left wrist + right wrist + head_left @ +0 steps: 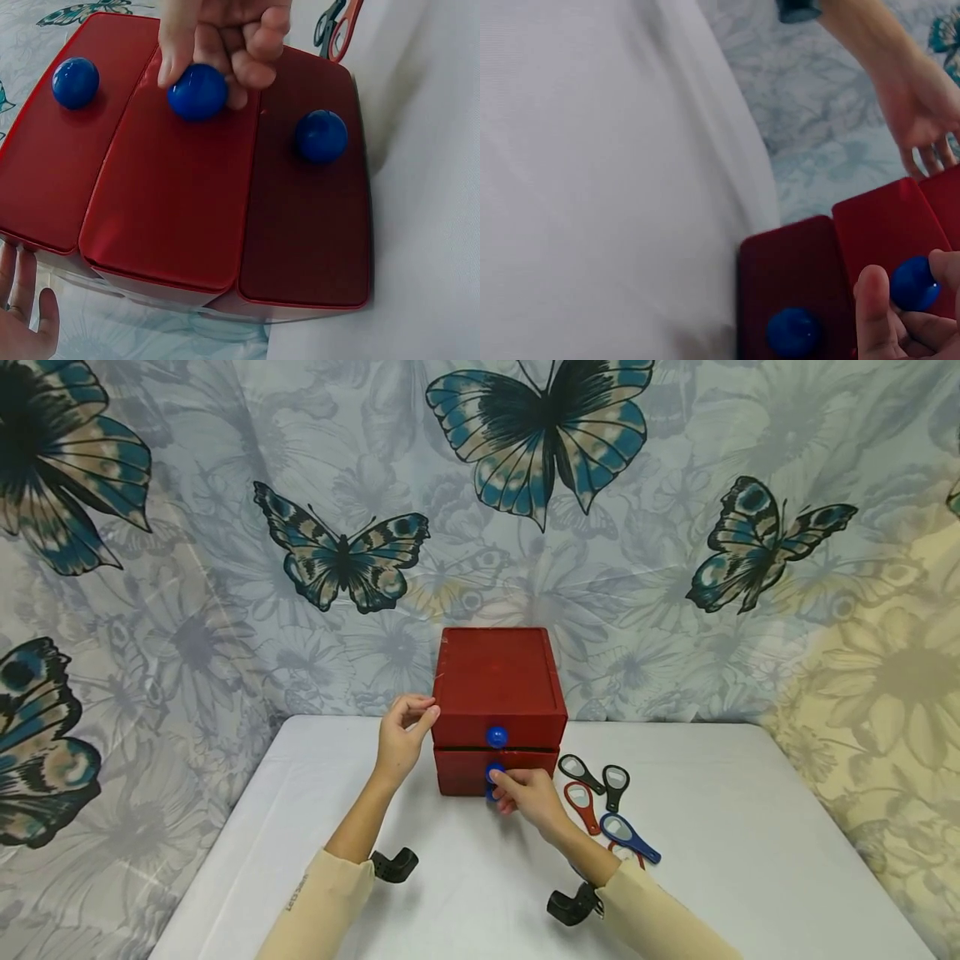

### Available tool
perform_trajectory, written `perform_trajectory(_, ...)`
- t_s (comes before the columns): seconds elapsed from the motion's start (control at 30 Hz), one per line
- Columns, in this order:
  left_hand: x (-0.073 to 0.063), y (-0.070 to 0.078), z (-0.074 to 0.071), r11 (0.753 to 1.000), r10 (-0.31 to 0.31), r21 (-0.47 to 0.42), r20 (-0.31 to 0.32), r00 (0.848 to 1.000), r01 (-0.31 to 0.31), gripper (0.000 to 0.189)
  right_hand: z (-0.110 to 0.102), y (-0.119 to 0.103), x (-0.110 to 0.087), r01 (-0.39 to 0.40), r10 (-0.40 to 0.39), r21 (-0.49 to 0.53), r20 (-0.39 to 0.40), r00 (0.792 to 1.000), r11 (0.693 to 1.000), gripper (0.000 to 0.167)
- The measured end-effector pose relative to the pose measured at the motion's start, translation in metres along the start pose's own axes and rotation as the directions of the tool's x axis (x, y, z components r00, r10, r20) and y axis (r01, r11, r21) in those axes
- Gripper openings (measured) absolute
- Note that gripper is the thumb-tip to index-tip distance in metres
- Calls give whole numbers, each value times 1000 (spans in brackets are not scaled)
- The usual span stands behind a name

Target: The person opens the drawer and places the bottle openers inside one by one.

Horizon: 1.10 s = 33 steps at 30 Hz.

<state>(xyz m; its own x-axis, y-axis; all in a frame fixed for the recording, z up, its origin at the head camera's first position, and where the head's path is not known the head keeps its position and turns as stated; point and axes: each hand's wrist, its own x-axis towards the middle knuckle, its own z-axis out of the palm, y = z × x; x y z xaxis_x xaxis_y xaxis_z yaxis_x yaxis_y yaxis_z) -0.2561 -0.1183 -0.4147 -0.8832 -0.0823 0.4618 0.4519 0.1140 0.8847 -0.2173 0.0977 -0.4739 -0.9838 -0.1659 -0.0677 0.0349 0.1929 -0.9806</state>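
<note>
A red three-drawer box point(495, 672) with round blue knobs stands on the white table. My right hand point(534, 800) pinches the middle drawer's knob point(197, 92) between thumb and fingers. That middle drawer point(169, 187) juts a little forward of the top drawer point(75, 157) and the bottom drawer point(307, 225). At the box's left side is my left hand point(403, 739), its fingertips against the upper edge near the front corner. In the right wrist view the bottom knob point(793, 331) is free of the fingers.
Right of the box lie several loop-ended items with slim handles, among them a black one point(617, 787), a red one point(581, 806) and a blue one point(633, 842). A butterfly-patterned cloth point(630, 668) hangs behind the white table point(720, 827).
</note>
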Motion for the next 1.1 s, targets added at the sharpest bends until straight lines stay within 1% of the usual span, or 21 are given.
perform_trajectory(0.07, -1, 10, 0, 1000, -10, 5, 13, 1000, 10, 18, 0, -1, -8, 9, -9, -24, -4, 1000, 1000, 36)
perform_trajectory(0.2, -3, 31, 1, 1000, -24, 18, 20, 1000, 24, 19, 0, 0, -28, 69, -67, -113, 23, 997, 991, 33)
perform_trajectory(0.3, -3, 33, 0, 1000, -1, 14, 14, 1000, 1, 19, 1, 2, -42, 111, -103, -175, 58, 993, 978, 34)
perform_trajectory(0.37, -2, 33, 0, 1000, 5, 9, 14, 1000, -5, 19, 3, 2, -50, 117, -105, -197, 71, 992, 973, 34)
perform_trajectory(0.5, -3, 32, 0, 1000, 6, 13, 18, 1000, -6, 19, 6, 1, -64, 118, -103, -210, 80, 991, 970, 34)
perform_trajectory(0.63, -4, 32, 0, 1000, 2, 16, 15, 1000, -3, 18, 8, -2, -75, 95, -76, -201, 100, 992, 975, 34)
perform_trajectory(0.77, -4, 32, 0, 1000, 5, 14, 9, 1000, -5, 18, 9, -4, -79, 82, -55, -210, 130, 990, 974, 35)
perform_trajectory(0.9, -5, 31, 0, 1000, 5, 12, 10, 1000, -6, 18, 8, -5, -80, 76, -44, -232, 140, 989, 970, 37)
perform_trajectory(1.1, -7, 29, 1, 1000, 6, 6, 2, 1000, -6, 19, 8, 0, -80, 61, -28, -226, 145, 989, 972, 38)
